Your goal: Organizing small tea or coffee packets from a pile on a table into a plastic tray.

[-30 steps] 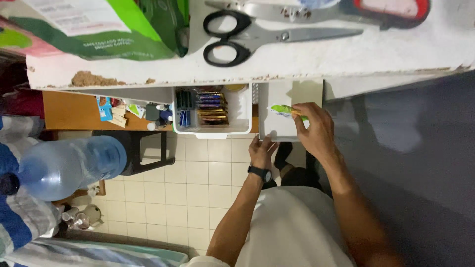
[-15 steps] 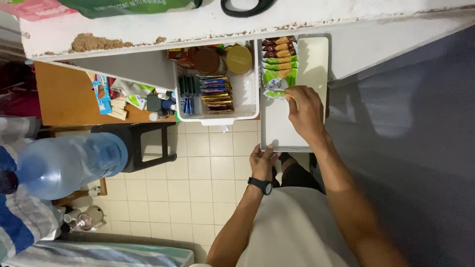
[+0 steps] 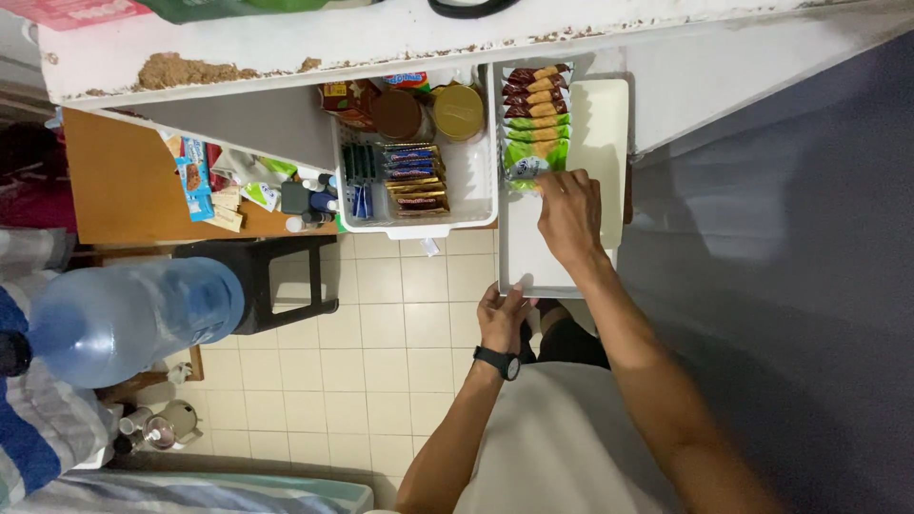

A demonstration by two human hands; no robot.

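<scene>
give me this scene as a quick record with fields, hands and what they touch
left hand: grips the near edge of the long white plastic tray
right hand: fingers on a green and white snack packet at the end of the row
row: brown and green packets stacked along the tray
beside: white basket of sachets and jars

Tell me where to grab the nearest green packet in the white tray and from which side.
Grip the green packet by its near end, coming from the open, bare part of the white tray. It heads a tight row of packets, so the far side looks blocked. The right hand already touches that end; the left hand grips the tray's front edge.
</scene>
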